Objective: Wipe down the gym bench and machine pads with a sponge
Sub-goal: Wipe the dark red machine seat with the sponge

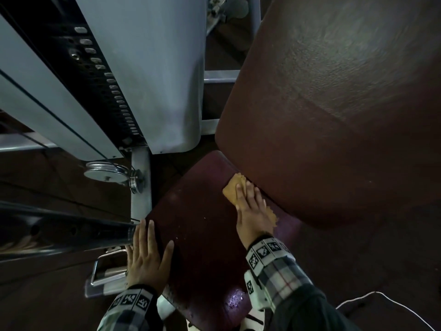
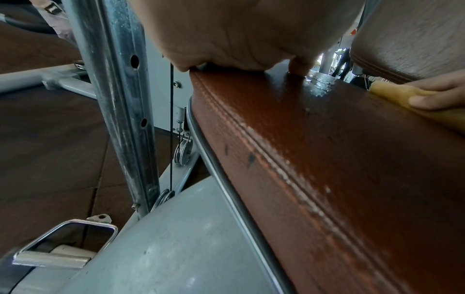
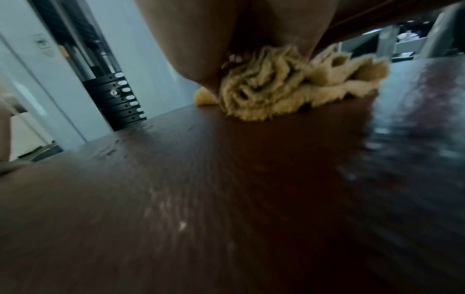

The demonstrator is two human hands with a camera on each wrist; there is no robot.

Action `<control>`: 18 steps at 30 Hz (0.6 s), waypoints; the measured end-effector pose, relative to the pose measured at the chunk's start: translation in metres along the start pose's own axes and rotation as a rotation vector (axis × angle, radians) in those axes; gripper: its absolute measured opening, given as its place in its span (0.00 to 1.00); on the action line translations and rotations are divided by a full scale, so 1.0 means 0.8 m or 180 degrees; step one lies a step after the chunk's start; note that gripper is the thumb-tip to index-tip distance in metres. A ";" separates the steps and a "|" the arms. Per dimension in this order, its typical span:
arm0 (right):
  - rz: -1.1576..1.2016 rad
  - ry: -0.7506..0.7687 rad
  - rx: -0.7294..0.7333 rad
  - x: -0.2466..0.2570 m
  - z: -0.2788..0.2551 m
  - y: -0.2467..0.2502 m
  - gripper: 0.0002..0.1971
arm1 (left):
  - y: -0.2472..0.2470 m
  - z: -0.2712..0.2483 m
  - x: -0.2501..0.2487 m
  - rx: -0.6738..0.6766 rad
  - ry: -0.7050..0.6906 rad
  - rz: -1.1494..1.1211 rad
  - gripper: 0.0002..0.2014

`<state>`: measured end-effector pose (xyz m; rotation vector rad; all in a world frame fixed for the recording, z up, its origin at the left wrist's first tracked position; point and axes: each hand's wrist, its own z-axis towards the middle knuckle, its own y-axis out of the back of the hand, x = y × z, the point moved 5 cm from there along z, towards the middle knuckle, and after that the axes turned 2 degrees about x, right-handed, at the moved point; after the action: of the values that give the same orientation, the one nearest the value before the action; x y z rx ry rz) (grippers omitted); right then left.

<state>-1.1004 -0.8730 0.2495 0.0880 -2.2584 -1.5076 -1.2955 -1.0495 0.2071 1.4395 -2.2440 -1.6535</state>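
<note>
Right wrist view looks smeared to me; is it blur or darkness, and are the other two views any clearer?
Right wrist: motion blur streaks the seat pad, though the sponge is readable. Head: dim and wide-angle bent, with glare off a wet patch near the pad's front edge. Left wrist: brightest and sharpest, stitching crisp, the left hand filling the top.

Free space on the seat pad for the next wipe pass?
Bare seat pad lies between left hand and right hand. Crowded at the far corner: the sponge sits tight against the back pad.
</note>
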 end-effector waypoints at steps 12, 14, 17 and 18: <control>-0.0212 -0.0731 -0.0099 -0.042 -0.004 0.024 0.26 | 0.001 0.001 0.001 -0.0076 -0.0064 0.0027 0.44; -0.0201 -0.0818 -0.0098 -0.028 0.004 0.023 0.27 | 0.001 0.001 0.001 -0.0101 -0.0083 0.0014 0.45; -0.0117 -0.0267 -0.0035 -0.004 -0.007 0.006 0.33 | 0.006 0.001 0.004 -0.0130 -0.0195 -0.0119 0.44; -0.0118 -0.0014 0.0030 0.000 -0.016 -0.001 0.34 | 0.008 0.001 0.006 -0.0152 -0.0236 -0.0160 0.44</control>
<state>-1.0959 -0.8847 0.2529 0.1300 -2.2791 -1.5175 -1.3029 -1.0521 0.2094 1.4596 -2.2063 -1.7914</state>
